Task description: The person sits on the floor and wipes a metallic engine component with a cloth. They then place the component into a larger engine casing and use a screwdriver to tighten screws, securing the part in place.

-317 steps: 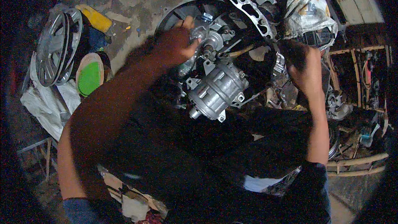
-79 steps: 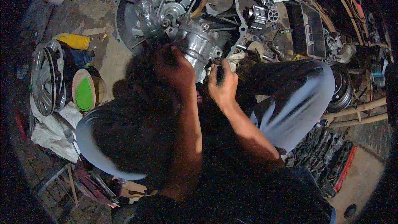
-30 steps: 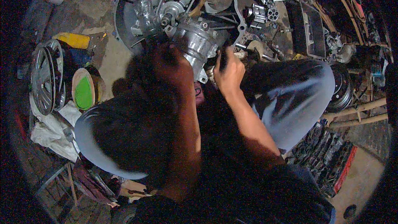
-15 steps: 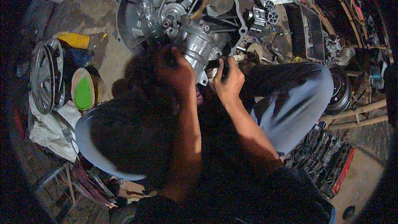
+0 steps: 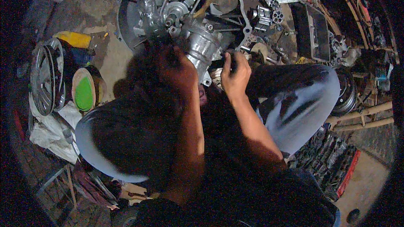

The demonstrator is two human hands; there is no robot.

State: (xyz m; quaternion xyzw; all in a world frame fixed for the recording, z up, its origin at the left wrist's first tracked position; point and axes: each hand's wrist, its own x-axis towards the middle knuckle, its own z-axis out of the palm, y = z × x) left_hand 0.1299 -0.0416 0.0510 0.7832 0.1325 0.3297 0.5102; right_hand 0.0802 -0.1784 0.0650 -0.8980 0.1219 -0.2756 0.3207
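Note:
A silver, ribbed cylindrical metal casing (image 5: 201, 48) lies tilted between my hands, at the near rim of a large round metal housing (image 5: 245, 14). At the casing's left side is my left hand (image 5: 182, 69), deep in shadow; its fingertips are lost in the dark. My right hand (image 5: 237, 75) is close by the casing's right side, thumb and fingers curled together around something dark that I cannot make out. A short dark piece shows between that hand and the casing. Inside the housing are a clear plastic bottle (image 5: 148, 8) and a shaft with a hub (image 5: 173, 14).
Wheel rims (image 5: 44, 77), a yellow container (image 5: 73, 40) and a tub with a green patch (image 5: 84, 92) stand at left. Metal parts (image 5: 263, 15) and a dark tray (image 5: 316, 33) are at far right. A socket set case (image 5: 349, 174) lies open at near right.
My right hand has shifted slightly right, a little away from the casing, and its fingers have turned. The left hand and the casing look unmoved.

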